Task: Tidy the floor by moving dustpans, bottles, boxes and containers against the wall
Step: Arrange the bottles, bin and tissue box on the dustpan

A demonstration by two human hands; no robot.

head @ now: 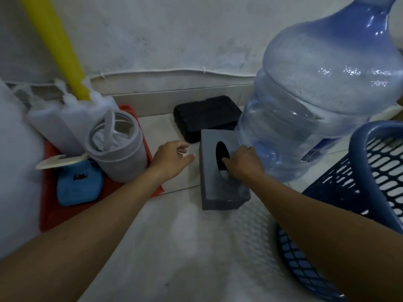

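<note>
A grey tissue box with a dark oval slot lies on the pale floor in the middle. My right hand grips it from the right, thumb hooked into the slot. My left hand hovers just left of the box with relaxed fingers, holding nothing. Behind the box a black case lies against the wall base. A large blue water jug stands touching the box's right side.
On the left, a red tray carries a grey lidded container, white bottles, a blue pouch and a yellow pole. A blue slotted laundry basket sits at the right. Bare floor lies in front.
</note>
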